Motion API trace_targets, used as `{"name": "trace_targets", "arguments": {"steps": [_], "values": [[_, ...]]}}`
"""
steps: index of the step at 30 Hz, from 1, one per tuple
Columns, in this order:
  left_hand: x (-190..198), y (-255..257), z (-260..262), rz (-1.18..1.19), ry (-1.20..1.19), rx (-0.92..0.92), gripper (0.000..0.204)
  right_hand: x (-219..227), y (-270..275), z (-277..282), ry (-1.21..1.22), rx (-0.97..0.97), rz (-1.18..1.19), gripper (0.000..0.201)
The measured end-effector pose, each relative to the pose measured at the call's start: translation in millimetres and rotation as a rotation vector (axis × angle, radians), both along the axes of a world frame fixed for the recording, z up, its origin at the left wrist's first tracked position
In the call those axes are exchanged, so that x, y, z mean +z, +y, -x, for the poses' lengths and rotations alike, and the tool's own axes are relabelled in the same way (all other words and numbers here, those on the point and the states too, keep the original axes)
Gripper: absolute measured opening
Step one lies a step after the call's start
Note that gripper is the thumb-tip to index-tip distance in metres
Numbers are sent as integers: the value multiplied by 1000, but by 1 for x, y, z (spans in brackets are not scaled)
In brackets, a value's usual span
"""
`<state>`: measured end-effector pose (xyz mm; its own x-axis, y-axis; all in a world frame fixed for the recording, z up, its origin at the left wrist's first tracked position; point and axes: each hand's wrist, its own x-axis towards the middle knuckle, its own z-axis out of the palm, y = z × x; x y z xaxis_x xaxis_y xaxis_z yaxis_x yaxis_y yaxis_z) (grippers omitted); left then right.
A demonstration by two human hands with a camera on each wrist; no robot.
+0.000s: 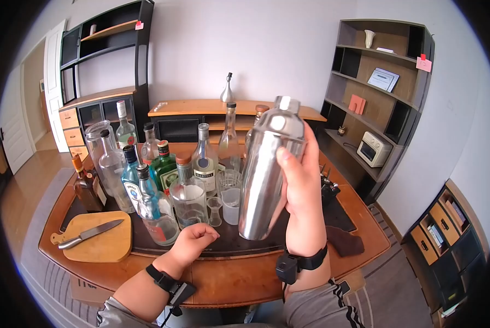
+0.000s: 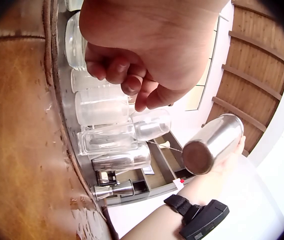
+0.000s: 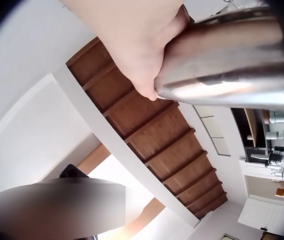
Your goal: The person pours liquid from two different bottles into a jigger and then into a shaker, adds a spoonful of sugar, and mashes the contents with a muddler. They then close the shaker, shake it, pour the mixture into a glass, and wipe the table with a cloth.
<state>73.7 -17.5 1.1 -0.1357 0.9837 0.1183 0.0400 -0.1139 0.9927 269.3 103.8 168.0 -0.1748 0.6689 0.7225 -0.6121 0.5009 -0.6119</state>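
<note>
My right hand (image 1: 304, 183) grips a silver cocktail shaker (image 1: 264, 183), raised above the table and slightly tilted, with its cap on top. In the right wrist view the shaker (image 3: 227, 65) fills the upper right, and its far side is hidden. My left hand (image 1: 193, 243) holds nothing; its fingers hang loosely curled over the front of the table, near a large mixing glass (image 1: 189, 199) and a small glass jigger (image 1: 215, 210). Close behind the shaker is a tall clear glass (image 1: 231, 205).
Several liquor bottles (image 1: 165, 167) crowd the dark mat on the wooden table (image 1: 228, 279). To the left, a knife (image 1: 92, 234) lies on a cutting board (image 1: 113, 249). A brown cloth (image 1: 347, 244) is at the right edge. A metal jigger (image 2: 114, 190) shows in the left wrist view.
</note>
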Motion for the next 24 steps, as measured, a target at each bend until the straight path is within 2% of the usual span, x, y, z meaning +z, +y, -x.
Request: {"name": "trace_targets", "arguments": {"steps": [2,6,8,10,12,13,16,17,20,21,22,24], "values": [[-2,0,-1,-3,-26,5,10,1,0,1,47,-63,2,79],[-4,1,2,-2,-13,1,10,7,-3,-13,-26,-365,-244,77],[-5,2,5,-6,21,1,10,10,-9,-36,200,-226,-107,75],[-8,1,3,-23,31,5,10,15,-13,-54,325,-347,-173,73],[-7,2,1,-60,36,7,10,23,-14,-60,258,-592,-169,74],[-8,3,1,-40,40,8,10,23,-9,-64,189,-626,-131,73],[-11,5,4,-6,55,7,10,18,-19,-79,212,-183,-19,74],[-13,6,5,-12,53,8,10,19,-26,-77,263,-140,-53,76],[-5,1,2,-20,15,24,10,18,-16,-56,265,-485,-192,80],[-2,1,0,-26,-3,31,10,20,-17,-52,134,-659,-163,80],[-2,1,1,-5,6,29,10,18,-15,-52,70,-581,-156,80],[-3,1,3,30,27,26,11,14,-21,-47,117,-228,-86,81]]}}
